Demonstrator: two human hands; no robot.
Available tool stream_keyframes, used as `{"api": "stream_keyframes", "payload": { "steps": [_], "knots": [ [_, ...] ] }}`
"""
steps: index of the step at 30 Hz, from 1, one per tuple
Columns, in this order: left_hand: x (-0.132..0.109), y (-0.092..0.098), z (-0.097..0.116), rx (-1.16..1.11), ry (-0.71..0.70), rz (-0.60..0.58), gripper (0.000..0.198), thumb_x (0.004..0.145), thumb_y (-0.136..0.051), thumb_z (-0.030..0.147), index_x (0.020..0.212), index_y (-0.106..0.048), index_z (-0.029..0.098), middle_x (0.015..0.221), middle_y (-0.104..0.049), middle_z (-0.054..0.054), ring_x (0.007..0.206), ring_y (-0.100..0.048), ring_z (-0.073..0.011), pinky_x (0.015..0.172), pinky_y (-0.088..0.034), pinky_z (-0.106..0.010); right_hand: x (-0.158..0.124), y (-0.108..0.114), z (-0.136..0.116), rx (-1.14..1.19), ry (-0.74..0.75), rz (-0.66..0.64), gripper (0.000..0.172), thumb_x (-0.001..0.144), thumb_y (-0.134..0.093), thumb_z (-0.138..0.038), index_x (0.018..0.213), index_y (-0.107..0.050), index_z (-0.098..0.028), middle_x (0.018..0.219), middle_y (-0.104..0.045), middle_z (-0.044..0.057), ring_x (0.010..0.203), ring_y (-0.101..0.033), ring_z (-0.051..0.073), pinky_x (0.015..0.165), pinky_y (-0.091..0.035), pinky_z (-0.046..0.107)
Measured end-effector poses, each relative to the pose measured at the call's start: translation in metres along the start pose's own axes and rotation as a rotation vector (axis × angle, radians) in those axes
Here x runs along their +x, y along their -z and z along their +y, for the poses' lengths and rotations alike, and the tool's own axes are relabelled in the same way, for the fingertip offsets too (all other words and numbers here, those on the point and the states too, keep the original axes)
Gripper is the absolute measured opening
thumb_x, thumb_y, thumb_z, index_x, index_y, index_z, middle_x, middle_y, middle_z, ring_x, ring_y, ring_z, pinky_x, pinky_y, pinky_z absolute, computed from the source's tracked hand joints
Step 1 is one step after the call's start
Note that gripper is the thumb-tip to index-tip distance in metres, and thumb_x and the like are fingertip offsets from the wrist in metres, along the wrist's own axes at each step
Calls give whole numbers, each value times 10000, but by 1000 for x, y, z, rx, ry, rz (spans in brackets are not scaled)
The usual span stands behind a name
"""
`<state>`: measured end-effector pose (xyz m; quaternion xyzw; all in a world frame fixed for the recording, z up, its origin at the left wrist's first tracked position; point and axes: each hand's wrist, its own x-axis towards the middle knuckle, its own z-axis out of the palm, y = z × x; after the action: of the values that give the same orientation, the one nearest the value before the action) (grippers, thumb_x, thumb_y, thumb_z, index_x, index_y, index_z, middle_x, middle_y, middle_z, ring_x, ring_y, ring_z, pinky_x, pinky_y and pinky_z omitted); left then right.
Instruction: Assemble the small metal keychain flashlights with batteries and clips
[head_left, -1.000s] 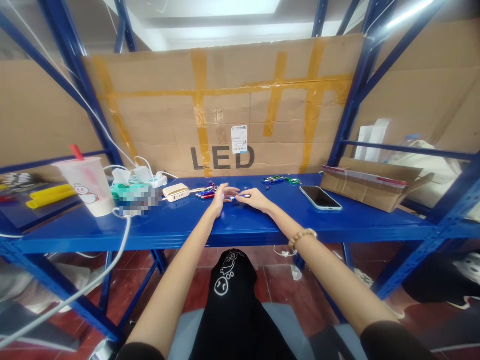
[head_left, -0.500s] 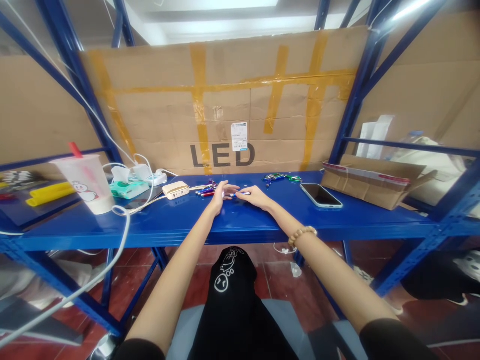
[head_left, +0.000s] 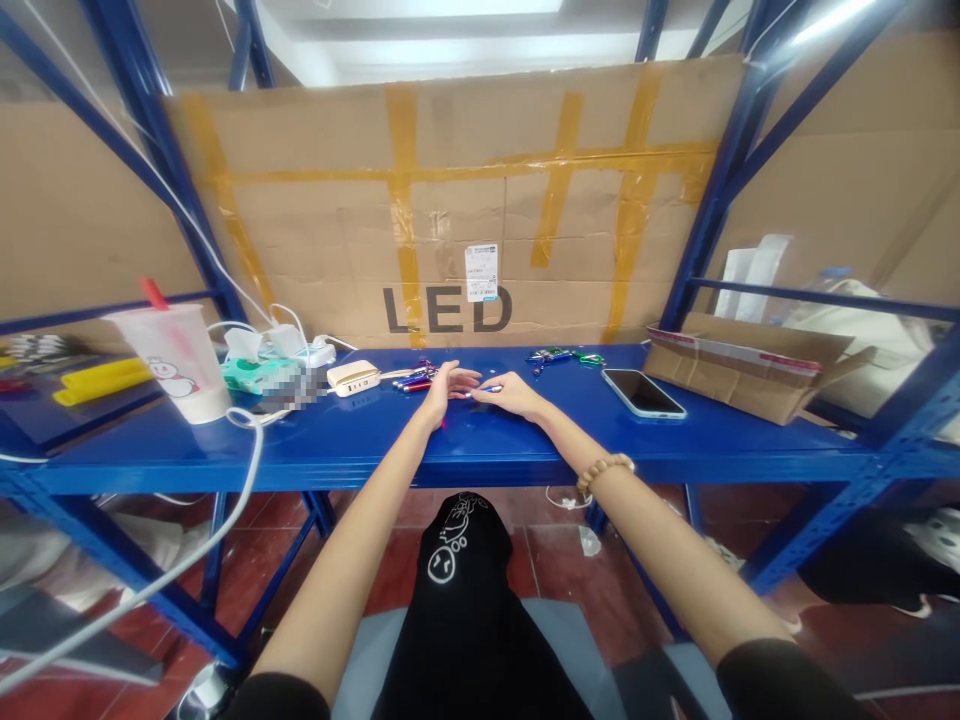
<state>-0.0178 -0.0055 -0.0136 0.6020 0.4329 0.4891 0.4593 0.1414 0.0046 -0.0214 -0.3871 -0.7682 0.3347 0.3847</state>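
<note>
Where the blue steel shelving rack [head_left: 716, 210] frames the view, a cardboard sheet [head_left: 450, 210] stands at the back, crossed with yellow tape and printed "LED". Blue tabletop [head_left: 337, 440] runs across below it. Far left: plastic cup [head_left: 176, 350] with a red straw, yellow foam tube [head_left: 101, 382] on a lower-left surface, white cable [head_left: 251, 440] trailing off the edge, green wipes packet [head_left: 251, 375], part of the area blurred. Centre-left: gold power bank [head_left: 353, 378], just beside a small pile of pens [head_left: 412, 381]. Right side: green keychains [head_left: 559, 356], phone [head_left: 643, 394] lying face up, opened cardboard mailer [head_left: 750, 370]. Hands sit mid-tabletop, close together but not touching. Left hand [head_left: 448, 390] is open, fingers loosely curved toward the other hand. Right hand [head_left: 510, 396] appears to pinch a short blue-and-white pen [head_left: 489, 389] at the fingertips, its end just short of the left fingers.
</note>
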Motion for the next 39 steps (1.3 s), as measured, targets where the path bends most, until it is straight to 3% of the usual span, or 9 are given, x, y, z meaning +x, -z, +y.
{"api": "stream_keyframes", "payload": {
  "steps": [11, 19, 39],
  "knots": [
    [-2, 0, 1, 2, -18, -10, 582, 798, -254, 480, 865, -719, 137, 933, -714, -103, 947, -596, -268, 789, -437, -340, 2, 1, 3, -17, -2, 17, 469, 691, -641, -489, 938, -730, -102, 788, -715, 83, 724, -621, 196, 646, -458, 278],
    [-1, 0, -1, -2, -17, -7, 574, 799, -258, 476, 867, -719, 141, 921, -714, -95, 929, -597, -257, 777, -438, -325, 0, 0, -2, -25, 0, 28, 403, 687, -654, -447, 907, -740, -120, 889, -715, 94, 807, -627, 222, 690, -460, 288],
    [-2, -1, 0, -30, -24, -8, 563, 801, -266, 469, 851, -713, 131, 971, -705, -101, 984, -580, -263, 787, -434, -325, 3, 1, 4, -73, 49, 4, 588, 688, -541, -637, 817, -732, -97, 704, -657, 42, 652, -531, 155, 589, -384, 252]
  ]
}}
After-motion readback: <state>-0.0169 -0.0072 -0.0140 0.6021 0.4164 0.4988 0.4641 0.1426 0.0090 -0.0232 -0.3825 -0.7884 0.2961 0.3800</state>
